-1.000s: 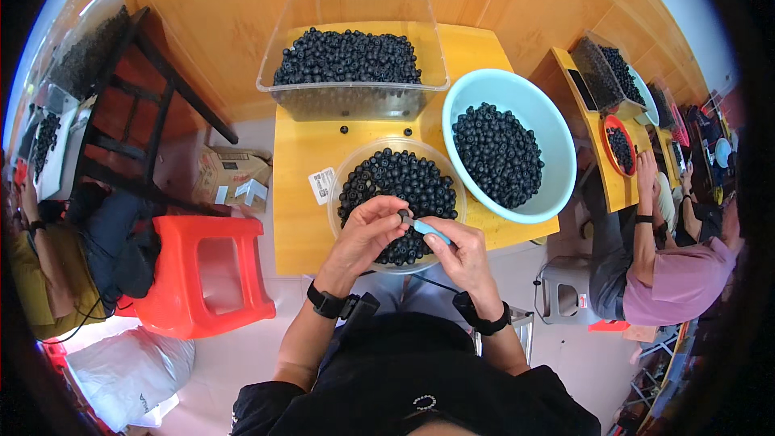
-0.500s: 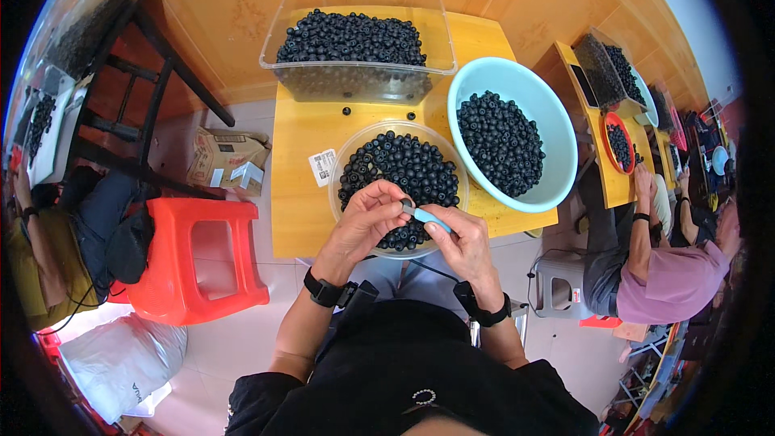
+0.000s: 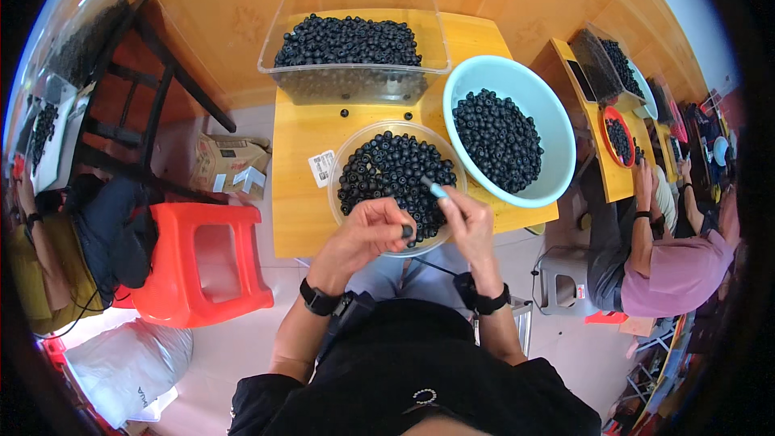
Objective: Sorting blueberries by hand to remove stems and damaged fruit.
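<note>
Over the near edge of a round clear tub (image 3: 334,163), my left hand (image 3: 367,230) pinches a small black round piece (image 3: 407,231) between thumb and fingertips. Just to its right, my right hand (image 3: 471,222) grips a small knife (image 3: 437,190) by its light blue handle, the short blade angled up and left, apart from the piece. Several loose black pieces (image 3: 395,165) like these, some showing a hole, heap up in the tub beneath both hands. What exactly the pieces are, I cannot make out.
A clear rectangular bin (image 3: 355,85) of black pieces stands at the back of the yellow table (image 3: 295,218). A light blue basin (image 3: 557,169) with more sits at right. A red stool (image 3: 202,274) and a cardboard box (image 3: 226,157) are left; people work on either side.
My hands have drawn apart. The left moved down and toward me with a black piece in its fingertips; the knife in my right hand lifted away, its blade now higher.
</note>
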Demonstrator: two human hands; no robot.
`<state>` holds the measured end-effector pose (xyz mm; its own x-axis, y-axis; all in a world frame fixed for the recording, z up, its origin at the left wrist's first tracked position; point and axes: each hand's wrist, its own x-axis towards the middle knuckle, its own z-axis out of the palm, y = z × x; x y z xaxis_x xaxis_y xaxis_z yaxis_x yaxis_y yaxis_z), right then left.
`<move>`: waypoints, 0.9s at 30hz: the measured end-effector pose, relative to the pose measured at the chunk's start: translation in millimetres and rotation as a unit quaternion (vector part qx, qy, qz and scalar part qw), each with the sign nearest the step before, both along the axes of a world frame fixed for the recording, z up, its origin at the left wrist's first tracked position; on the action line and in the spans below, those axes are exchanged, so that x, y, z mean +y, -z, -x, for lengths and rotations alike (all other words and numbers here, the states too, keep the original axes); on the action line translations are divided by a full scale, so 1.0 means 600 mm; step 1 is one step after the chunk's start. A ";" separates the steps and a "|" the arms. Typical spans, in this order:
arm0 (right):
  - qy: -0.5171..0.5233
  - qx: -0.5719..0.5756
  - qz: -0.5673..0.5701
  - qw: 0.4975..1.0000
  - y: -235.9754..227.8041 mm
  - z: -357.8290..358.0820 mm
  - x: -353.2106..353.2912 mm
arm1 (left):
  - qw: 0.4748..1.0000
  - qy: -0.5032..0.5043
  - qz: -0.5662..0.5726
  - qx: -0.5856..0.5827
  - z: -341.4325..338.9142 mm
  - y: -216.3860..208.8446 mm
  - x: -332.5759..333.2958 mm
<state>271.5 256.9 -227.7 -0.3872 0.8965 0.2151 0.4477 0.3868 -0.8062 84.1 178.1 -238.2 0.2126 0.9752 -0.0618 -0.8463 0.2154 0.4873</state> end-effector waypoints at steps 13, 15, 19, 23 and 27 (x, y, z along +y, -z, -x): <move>-0.055 0.076 0.090 0.992 -0.037 -0.006 -0.033 | 0.997 -0.059 0.042 0.018 -0.020 0.003 0.001; -0.071 0.139 0.064 0.986 -0.035 -0.001 -0.038 | 0.998 -0.049 0.043 0.017 -0.024 0.007 0.004; -0.122 0.129 0.106 0.978 -0.049 0.011 -0.041 | 0.998 -0.023 0.043 0.038 -0.032 0.006 0.001; -0.152 0.186 0.228 0.944 -0.051 0.009 -0.043 | 0.998 -0.001 0.045 0.045 -0.027 0.009 -0.006; -0.157 0.189 0.247 0.937 -0.031 -0.003 -0.040 | 0.998 0.042 0.034 0.026 -0.026 0.019 -0.006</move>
